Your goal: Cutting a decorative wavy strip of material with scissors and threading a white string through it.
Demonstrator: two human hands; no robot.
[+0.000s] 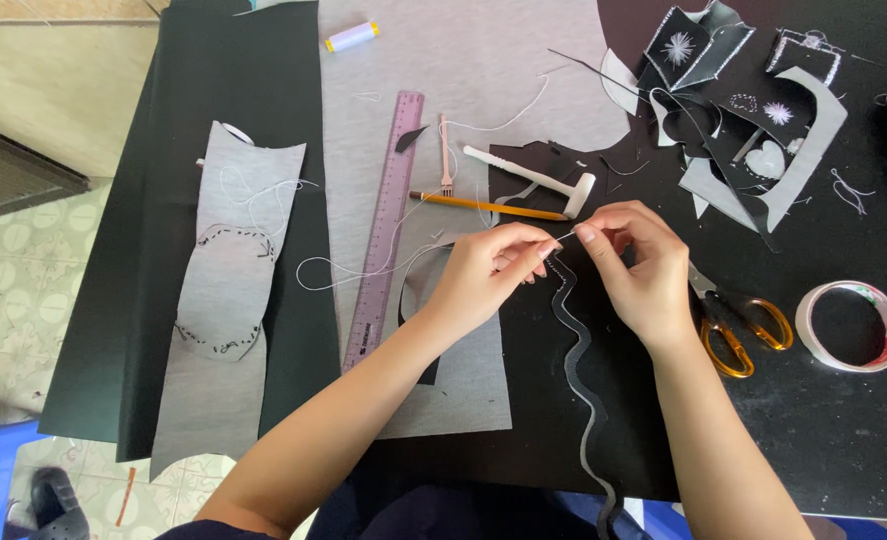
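at the near edge of the black table (844, 440), i'm watching a wavy strip of grey and black felt (576, 350) running up from the edge toward both hands. the left hand (484, 275) is pinching the white thread (384, 262) between thumb and forefinger, fingers closed together on it, and the thread is trailing off leftward in a loose loop over the grey cloth. the right hand (644, 265) is pinching a thin needle (568, 235) at its fingertips, closed tight, just above the top end of the wavy strip; the two hands are almost touching. just right of the right hand, orange-handled scissors (739, 325) are lying on the table, and beyond them a roll of clear tape (852, 325) is sitting flat. to the left, a translucent purple plastic ruler (384, 225) is lying on the grey cloth, and further left a grey fabric piece with dark dashed stitching (226, 290) is resting on black fabric. just past the hands, a yellow pencil (489, 205) and a white t-shaped plastic tool (534, 178) are lying close together. at the far side, a spool of white thread with yellow ends (352, 37) is lying near black and grey fabric scraps (744, 110).
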